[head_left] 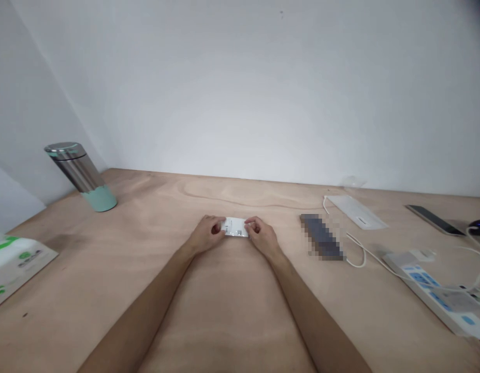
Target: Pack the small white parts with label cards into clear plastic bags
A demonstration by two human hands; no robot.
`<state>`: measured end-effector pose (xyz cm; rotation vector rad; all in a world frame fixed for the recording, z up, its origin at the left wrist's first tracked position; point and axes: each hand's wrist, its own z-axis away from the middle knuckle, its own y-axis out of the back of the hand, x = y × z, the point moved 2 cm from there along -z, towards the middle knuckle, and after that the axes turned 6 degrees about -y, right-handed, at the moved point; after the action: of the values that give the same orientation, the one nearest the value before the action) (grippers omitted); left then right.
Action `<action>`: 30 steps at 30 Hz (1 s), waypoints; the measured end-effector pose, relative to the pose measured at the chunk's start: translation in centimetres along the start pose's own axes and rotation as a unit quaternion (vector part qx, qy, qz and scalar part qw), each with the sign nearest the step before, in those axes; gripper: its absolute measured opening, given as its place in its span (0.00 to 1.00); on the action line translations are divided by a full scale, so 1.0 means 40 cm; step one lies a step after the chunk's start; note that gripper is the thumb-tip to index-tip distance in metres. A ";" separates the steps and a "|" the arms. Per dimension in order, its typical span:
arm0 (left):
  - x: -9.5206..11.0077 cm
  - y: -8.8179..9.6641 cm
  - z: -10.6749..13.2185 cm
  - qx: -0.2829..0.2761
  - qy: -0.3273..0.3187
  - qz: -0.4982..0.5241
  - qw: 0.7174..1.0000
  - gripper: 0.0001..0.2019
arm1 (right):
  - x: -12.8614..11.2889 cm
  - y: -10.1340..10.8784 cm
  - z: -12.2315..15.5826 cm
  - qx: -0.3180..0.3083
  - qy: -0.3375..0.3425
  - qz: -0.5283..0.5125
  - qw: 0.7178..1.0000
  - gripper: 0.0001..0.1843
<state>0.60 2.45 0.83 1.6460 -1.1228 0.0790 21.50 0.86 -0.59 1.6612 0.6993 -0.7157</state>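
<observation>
A small flat white printed packet (235, 227) lies between my hands, a little above the plywood tabletop (154, 207). My left hand (206, 234) pinches its left end with the fingers and thumb. My right hand (262, 237) grips its right end the same way. The fingers cover both ends of the packet, and its contents cannot be made out.
A steel and mint-green tumbler (82, 176) stands at the far left, near a tissue box (18, 264). To the right lie a pixelated dark object (321, 237), a white flat pad (356, 211), a phone (434, 219), a white power strip (434, 292) and cables (356, 254).
</observation>
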 end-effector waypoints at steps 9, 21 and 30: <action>-0.001 -0.002 0.006 0.009 -0.008 -0.027 1.000 0.16 | -0.011 -0.003 0.004 -0.009 0.002 0.018 1.000 0.09; 0.019 -0.006 0.008 -0.018 -0.007 -0.088 0.996 0.24 | -0.043 -0.008 0.022 -0.041 0.061 0.175 0.982 0.19; 0.014 -0.006 0.001 -0.047 -0.019 -0.092 0.995 0.23 | -0.009 0.011 0.009 0.042 0.050 0.130 0.989 0.12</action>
<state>1.06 2.08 0.93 1.6642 -0.9844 -0.1225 21.56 0.39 -0.11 1.8338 0.5152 -0.4844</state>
